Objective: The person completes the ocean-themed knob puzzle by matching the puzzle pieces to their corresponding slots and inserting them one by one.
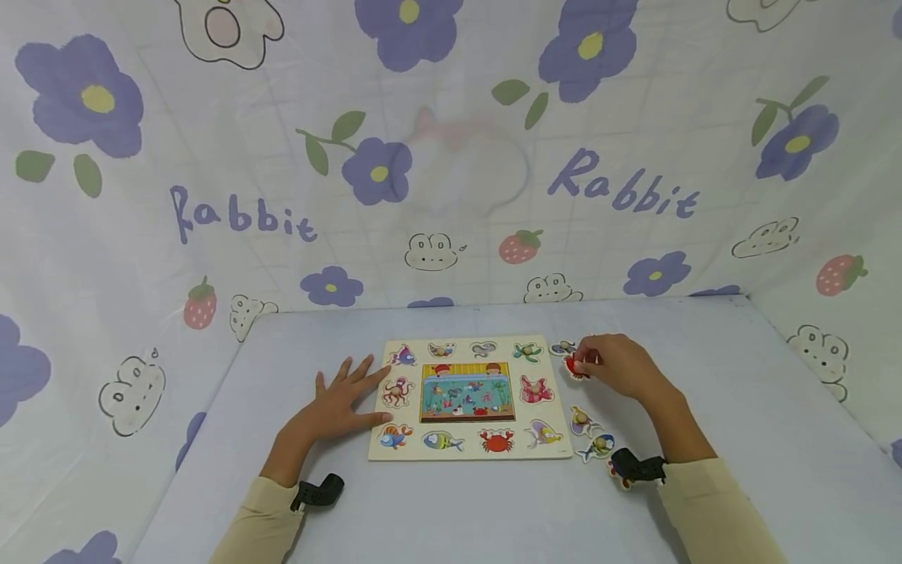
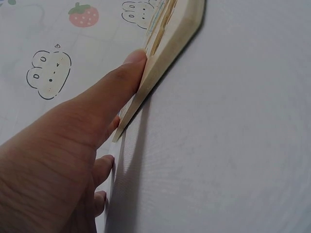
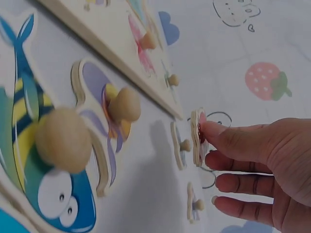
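A wooden peg puzzle board [image 1: 468,455] lies flat on the table, with sea animals around a central aquarium picture. My left hand [image 1: 345,402] is spread at its left edge; in the left wrist view the thumb [image 2: 114,82] rests against the board's rim. Beyond the board's right edge, my right hand [image 1: 620,364] pinches a red crab puzzle piece [image 1: 575,367] between thumb and fingertips. The right wrist view shows this piece [image 3: 198,138] edge-on, partly hidden by the thumb. Wooden knobs stand on the pink starfish piece [image 1: 537,390] and the green turtle piece [image 1: 527,352] in the board.
Loose knobbed pieces lie right of the board: a purple-and-yellow fish [image 1: 582,421], a striped blue fish [image 1: 597,447], another piece [image 1: 620,475] near my right wrist and a small one [image 1: 563,348] beside the held crab. A patterned cloth [image 1: 451,196] hangs behind the table.
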`<state>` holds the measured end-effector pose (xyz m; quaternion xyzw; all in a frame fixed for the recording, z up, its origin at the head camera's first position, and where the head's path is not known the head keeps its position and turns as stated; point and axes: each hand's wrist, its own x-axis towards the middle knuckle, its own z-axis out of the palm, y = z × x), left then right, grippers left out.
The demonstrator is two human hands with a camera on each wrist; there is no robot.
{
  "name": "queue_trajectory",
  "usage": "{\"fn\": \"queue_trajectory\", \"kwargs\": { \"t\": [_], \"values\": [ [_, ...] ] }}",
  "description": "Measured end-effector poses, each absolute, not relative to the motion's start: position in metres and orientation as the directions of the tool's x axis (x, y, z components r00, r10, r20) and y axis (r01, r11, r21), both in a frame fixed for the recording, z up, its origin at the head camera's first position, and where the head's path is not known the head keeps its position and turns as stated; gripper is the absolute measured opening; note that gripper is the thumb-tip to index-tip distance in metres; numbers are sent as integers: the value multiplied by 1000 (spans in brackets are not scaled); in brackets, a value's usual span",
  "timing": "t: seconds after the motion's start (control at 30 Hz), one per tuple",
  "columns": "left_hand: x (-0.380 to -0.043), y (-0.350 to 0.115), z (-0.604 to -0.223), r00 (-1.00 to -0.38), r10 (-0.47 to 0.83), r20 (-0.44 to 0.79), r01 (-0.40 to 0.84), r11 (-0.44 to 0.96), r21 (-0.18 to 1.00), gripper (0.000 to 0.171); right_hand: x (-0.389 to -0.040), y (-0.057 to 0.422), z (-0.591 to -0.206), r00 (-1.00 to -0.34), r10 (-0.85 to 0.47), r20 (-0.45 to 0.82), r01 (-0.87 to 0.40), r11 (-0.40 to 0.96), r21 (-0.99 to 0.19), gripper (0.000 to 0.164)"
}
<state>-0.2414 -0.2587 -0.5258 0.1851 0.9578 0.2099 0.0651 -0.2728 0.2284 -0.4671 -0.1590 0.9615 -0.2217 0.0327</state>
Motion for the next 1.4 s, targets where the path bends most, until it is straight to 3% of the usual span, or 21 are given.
{"fn": "queue_trajectory", "kwargs": {
  "t": [0.53,1.1,1.4],
  "values": [
    [-241,-260,-525,-920,389,-42,334,837,434,87,-256,183,-457,-908,-416,50,-394,807,-440,8],
    [-247,-258,-523,-916,397,-51,341,841,420,89,-236,142,-461,-821,-570,17,-530,752,-391,11],
    [-243,-261,-523,-917,392,-73,328,845,421,88,-219,125,-465,-758,-652,-16,-616,725,-309,12]
  ]
}}
